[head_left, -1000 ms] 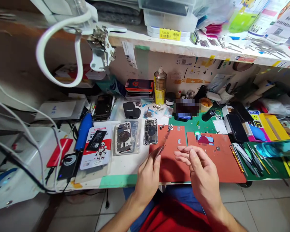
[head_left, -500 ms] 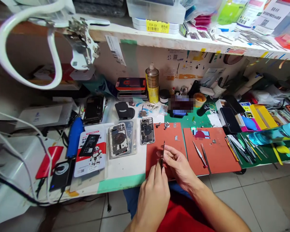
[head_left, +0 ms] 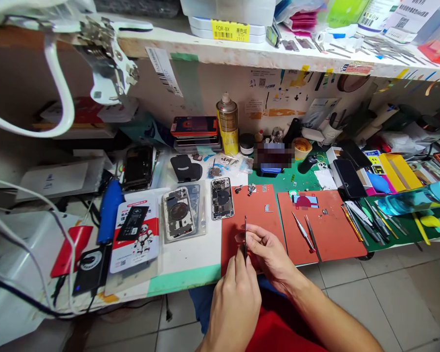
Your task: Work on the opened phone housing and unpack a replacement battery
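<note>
A thin dark flat piece (head_left: 245, 237) stands on edge between my hands, seen almost edge-on, above the red-brown mat (head_left: 231, 215). My left hand (head_left: 236, 298) is closed on its lower part from the left. My right hand (head_left: 266, 247) pinches it from the right side. What the piece is cannot be made out. Behind the hands lies an opened phone body (head_left: 222, 198) with its inner parts showing. Left of that, another phone housing (head_left: 178, 212) rests on a clear plastic tray. Small metal parts (head_left: 252, 189) lie at the mat's top edge.
A second red-brown mat (head_left: 333, 234) holds tweezers (head_left: 310, 233) and a screwdriver-like tool (head_left: 302, 230). A battery (head_left: 134, 223) on a card is at the left. Behind stands a yellow spray can (head_left: 228, 124). A shelf (head_left: 297, 57) overhangs the bench.
The view has shifted slightly. The dark piece has turned a little and looks more upright, edge-on. Both hands keep their grip on it.
</note>
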Available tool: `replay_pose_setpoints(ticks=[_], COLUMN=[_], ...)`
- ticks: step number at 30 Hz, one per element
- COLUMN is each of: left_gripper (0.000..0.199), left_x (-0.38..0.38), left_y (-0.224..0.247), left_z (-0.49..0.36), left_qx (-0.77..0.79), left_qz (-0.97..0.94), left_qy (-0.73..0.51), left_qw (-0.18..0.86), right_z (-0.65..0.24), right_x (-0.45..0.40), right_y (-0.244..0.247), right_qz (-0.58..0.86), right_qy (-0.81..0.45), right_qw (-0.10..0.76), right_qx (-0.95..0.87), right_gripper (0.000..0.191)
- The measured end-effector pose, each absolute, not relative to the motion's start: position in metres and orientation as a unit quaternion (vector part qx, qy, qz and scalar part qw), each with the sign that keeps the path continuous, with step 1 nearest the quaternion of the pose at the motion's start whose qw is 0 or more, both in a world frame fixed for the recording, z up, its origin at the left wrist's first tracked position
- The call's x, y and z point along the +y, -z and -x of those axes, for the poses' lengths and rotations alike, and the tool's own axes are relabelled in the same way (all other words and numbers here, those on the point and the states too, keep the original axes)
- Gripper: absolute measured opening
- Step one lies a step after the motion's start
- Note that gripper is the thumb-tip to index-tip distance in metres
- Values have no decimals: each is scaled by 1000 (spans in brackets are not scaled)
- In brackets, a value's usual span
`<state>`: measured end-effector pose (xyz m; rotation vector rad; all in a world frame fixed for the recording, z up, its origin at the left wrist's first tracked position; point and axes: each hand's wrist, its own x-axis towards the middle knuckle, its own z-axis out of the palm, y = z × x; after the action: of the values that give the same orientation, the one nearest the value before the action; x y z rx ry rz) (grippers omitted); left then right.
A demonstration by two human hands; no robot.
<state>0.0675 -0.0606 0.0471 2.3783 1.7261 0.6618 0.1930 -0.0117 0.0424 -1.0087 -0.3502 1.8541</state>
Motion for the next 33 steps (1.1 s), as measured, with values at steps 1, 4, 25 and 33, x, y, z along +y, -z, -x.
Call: replay_pose_setpoints(ticks=[1, 4, 25, 33], left_gripper=[39, 39, 57, 54], left_x=[-60, -59, -46, -44], left_y=[-48, -49, -16, -12], left_z=[-67, -67, -56, -55], left_qx=[571, 576, 521, 516], left_qz=[-788, -782, -169, -179], left_qy=[-220, -226, -517, -529], left_qw=[68, 80, 658, 650], right_z=[-193, -193, -205, -196], right_x=[-12, -11, -37, -29], right_y=[-44, -46, -31, -38], right_qz=[412, 411, 499, 542], right_qy=[-761, -759, -685, -663], right_qw=[481, 486, 462, 460], right_qx=[-142, -138, -260, -234], right_gripper=[48, 47, 46, 52])
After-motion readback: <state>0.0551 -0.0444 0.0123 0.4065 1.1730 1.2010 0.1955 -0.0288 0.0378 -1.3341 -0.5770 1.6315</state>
